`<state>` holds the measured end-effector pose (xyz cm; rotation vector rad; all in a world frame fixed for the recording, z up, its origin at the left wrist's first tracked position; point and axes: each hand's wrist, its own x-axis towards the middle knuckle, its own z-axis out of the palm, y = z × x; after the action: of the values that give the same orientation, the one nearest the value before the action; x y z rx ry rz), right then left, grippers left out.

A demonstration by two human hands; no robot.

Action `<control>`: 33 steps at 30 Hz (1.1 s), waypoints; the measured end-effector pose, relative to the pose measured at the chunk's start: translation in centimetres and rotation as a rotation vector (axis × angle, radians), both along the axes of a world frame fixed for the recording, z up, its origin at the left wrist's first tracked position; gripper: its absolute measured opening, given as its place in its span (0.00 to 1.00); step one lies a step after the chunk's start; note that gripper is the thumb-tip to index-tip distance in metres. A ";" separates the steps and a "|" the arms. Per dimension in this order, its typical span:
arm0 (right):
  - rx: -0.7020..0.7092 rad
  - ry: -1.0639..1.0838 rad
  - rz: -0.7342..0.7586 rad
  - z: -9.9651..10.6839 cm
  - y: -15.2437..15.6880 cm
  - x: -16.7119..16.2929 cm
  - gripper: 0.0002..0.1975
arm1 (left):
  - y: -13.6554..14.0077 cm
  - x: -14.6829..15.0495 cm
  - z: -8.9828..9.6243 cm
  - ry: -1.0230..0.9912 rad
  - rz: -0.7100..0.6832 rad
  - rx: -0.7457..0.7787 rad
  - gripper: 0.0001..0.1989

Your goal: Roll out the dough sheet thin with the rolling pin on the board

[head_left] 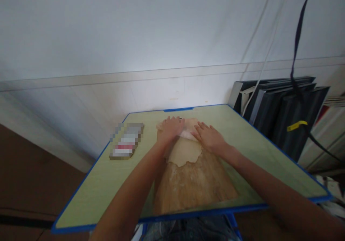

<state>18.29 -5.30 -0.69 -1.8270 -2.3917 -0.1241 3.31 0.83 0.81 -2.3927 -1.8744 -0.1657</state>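
A thin, pale sheet of dough (185, 151) with a ragged near edge lies on the far half of a wooden board (194, 187). Its far part looks lighter and pinker, as if folded over or covered by a second layer; I cannot tell which. My left hand (171, 126) rests palm down on the far left of the sheet, fingers stretched forward. On the right side, my right hand (210, 136) lies flat over the sheet's edge with its fingers apart. Both palms hide part of the dough, and whatever is beneath them does not show.
The board sits on a pale green table (253, 169) with a blue rim. A blurred-out flat rectangular item (127, 141) lies to the left. Behind stands a white wall (151, 93). Dark panels (285, 115) lean at the right, with a black strap (296, 43) hanging in front.
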 end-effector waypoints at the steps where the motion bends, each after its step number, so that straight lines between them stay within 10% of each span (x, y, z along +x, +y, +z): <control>1: -0.022 0.007 -0.002 0.0 0.6 0.3 0.26 | 0.5 0.3 0.2 0.003 -0.002 -0.016 0.25; 14: 0.195 -0.069 0.060 -1.3 -4.3 -2.0 0.33 | -4.1 -3.3 -0.9 0.047 -0.065 0.052 0.24; 26: 0.023 -0.008 -0.026 0.4 2.3 0.5 0.27 | 1.7 0.6 0.4 -0.024 0.134 -0.014 0.21; 33: 0.034 -0.030 0.133 -0.1 0.2 -0.2 0.23 | -1.3 -0.8 -0.2 0.019 0.052 0.024 0.21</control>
<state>18.12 -5.08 -0.81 -1.6579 -2.5067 -0.1789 2.52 -0.48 0.60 -2.3190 -1.9133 -0.1605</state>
